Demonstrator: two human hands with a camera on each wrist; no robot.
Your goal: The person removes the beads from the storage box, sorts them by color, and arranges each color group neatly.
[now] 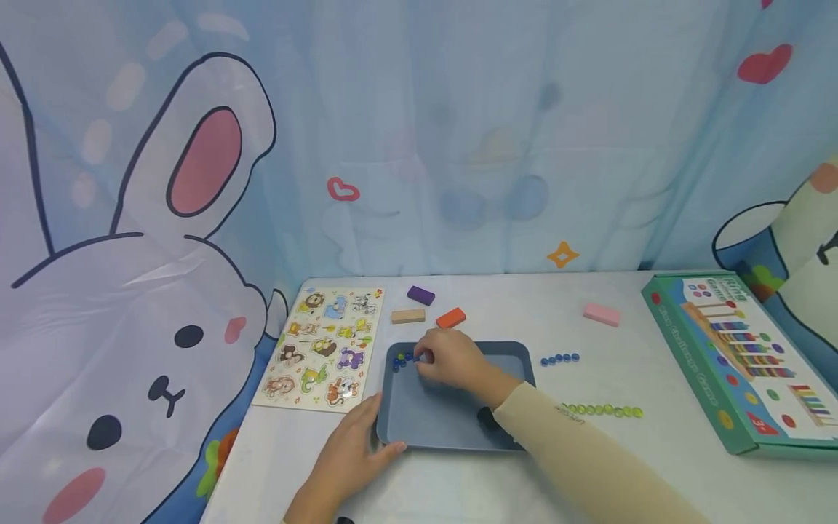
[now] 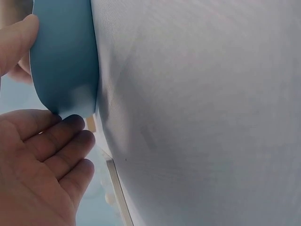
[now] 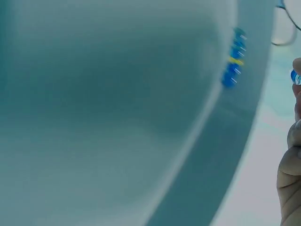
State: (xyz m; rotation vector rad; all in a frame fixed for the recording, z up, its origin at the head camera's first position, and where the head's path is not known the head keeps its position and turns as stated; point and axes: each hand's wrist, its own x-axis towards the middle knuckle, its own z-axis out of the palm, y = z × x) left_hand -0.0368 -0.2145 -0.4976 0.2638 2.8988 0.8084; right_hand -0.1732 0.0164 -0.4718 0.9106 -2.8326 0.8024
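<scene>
My right hand (image 1: 452,360) reaches over the blue-grey tray (image 1: 452,418) and pinches a small shiny blue bead (image 3: 295,76) between thumb and fingertip, close to the tray's back left corner. In that corner lies a small cluster of blue beads (image 1: 396,363) with a yellow-green one among them; the right wrist view shows them against the tray wall (image 3: 240,99). My left hand (image 1: 350,444) rests at the tray's front left corner, thumb at the front edge and fingers along the left side. Those fingers (image 2: 61,146) look nearly straight in the left wrist view.
Right of the tray lie a row of blue beads (image 1: 560,359) and a row of yellow-green beads (image 1: 605,410). Behind it are purple (image 1: 421,295), tan (image 1: 408,316), orange (image 1: 451,317) and pink (image 1: 601,314) blocks. An animal puzzle board (image 1: 324,349) lies left, a green game box (image 1: 753,364) right.
</scene>
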